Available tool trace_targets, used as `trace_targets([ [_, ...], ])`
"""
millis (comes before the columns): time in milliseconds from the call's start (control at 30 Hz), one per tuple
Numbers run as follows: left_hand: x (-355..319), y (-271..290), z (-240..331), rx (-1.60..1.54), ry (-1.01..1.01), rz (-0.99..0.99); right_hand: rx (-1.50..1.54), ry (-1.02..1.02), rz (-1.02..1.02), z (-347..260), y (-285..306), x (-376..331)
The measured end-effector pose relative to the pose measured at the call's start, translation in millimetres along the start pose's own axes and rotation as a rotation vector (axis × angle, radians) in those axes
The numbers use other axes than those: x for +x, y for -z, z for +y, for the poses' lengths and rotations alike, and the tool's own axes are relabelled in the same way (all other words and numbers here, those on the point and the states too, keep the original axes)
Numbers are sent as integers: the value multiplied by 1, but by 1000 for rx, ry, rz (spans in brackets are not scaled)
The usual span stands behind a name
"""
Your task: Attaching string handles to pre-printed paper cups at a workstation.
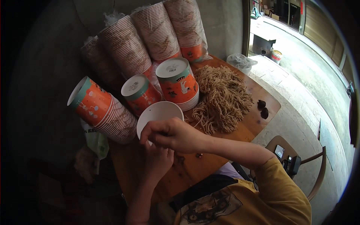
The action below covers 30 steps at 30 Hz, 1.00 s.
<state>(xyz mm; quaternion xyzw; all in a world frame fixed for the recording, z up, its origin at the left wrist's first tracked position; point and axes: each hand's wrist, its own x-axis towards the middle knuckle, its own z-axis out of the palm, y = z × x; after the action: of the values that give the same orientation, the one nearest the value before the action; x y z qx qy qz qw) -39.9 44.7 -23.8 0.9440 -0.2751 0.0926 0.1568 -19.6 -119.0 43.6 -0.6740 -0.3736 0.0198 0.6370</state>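
The right hand (178, 135), fingers curled inward, lies in front of the open white round paper bowl (162, 111) on the brown wooden table (129, 167), just above the left hand (159, 162), whose fingers are mostly hidden; whether either grips something small, I cannot tell. Good handling here probably means fingertips working close together, light contact with the bowl's rim, and the right forearm clear of the tan heap of stringy strands (225, 99)
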Motion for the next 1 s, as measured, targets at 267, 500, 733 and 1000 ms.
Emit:
trace_targets([
  [267, -1, 21, -40, 28, -144, -33, 612, -334, 141, -14, 58, 2],
  [500, 5, 44, -76, 40, -125, 66, 1121, 69, -49, 23, 119, -49],
  [733, 26, 40, -116, -151, -186, 278, 1082, 144, -4, 26, 124, -70],
  [1000, 3, 37, 2, -450, 24, 432, 109, 68, 270, 3, 87, -59],
])
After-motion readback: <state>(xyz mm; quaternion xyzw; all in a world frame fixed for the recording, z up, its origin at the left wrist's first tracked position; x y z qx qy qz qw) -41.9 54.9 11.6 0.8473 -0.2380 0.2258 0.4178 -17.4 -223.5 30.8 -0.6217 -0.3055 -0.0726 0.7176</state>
